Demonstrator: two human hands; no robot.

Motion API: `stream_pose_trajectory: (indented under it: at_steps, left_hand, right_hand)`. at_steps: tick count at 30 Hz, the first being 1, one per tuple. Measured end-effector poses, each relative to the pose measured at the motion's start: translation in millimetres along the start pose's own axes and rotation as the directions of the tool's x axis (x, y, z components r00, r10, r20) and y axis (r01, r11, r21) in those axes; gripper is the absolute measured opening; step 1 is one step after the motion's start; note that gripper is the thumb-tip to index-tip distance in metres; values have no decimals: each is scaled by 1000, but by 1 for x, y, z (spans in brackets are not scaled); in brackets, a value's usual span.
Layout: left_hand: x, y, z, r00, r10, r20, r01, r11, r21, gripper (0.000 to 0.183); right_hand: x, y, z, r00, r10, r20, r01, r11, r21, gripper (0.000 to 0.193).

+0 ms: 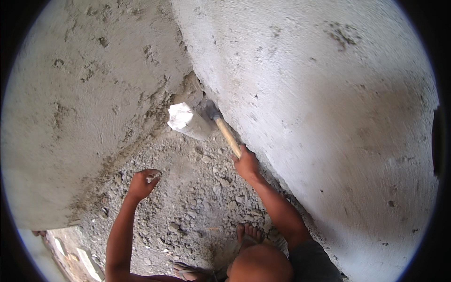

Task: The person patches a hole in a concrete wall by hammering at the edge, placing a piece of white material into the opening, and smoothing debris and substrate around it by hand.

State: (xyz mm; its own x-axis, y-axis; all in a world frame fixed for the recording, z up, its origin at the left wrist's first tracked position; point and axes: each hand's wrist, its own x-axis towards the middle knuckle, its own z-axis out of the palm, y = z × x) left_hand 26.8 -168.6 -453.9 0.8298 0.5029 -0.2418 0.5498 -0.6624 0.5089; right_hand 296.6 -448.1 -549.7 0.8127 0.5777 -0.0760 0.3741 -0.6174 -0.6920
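Observation:
My right hand point(246, 162) is wrapped round the light wooden handle of a short tool point(227, 136). The tool's grey metal head point(211, 110) rests low in the corner, close against the right wall. Just left of that head stands a tilted white cylindrical stub point(188, 121) with a ragged top, perhaps a capped pipe. My left hand point(143, 183) hangs over the rubble, apart from the tool and the stub. Its fingers curl loosely, with a gap between thumb and forefinger, and I see nothing held in it.
Two rough plastered walls, the left one point(94, 94) and the right one point(305, 117), meet at the corner. Loose gravel and broken rubble point(188, 197) cover the ground. My sandalled feet point(249, 235) stand on it. Pale strips point(89, 263) lie at lower left.

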Motion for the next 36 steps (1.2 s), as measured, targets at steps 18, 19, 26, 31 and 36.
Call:
stream_pose_trajectory:
  at_steps: [18, 19, 26, 31, 36]
  left_hand:
    - [-1, 4, -4, 1000, 20, 14, -21, 999, 42, 30]
    - [0, 2, -9, 999, 22, 27, -24, 997, 76, 30]
    - [-27, -58, -34, 984, 30, -178, -18, 998, 65, 29]
    - [-39, -105, -29, 976, -93, -194, 108, 992, 68, 23]
    - [-36, -125, -16, 961, -178, -213, 189, 982, 30, 22]
  right_hand:
    - [-3, 6, 18, 995, 58, 83, -59, 998, 19, 44]
    - [-8, 10, 17, 993, 89, 76, -92, 995, 37, 45]
    - [-119, 19, -12, 972, 173, 156, -206, 951, 229, 32]
    - [-144, 16, -26, 999, 10, 31, -15, 984, 177, 33]
    - [-59, 5, -44, 999, -25, -43, 28, 996, 81, 23]
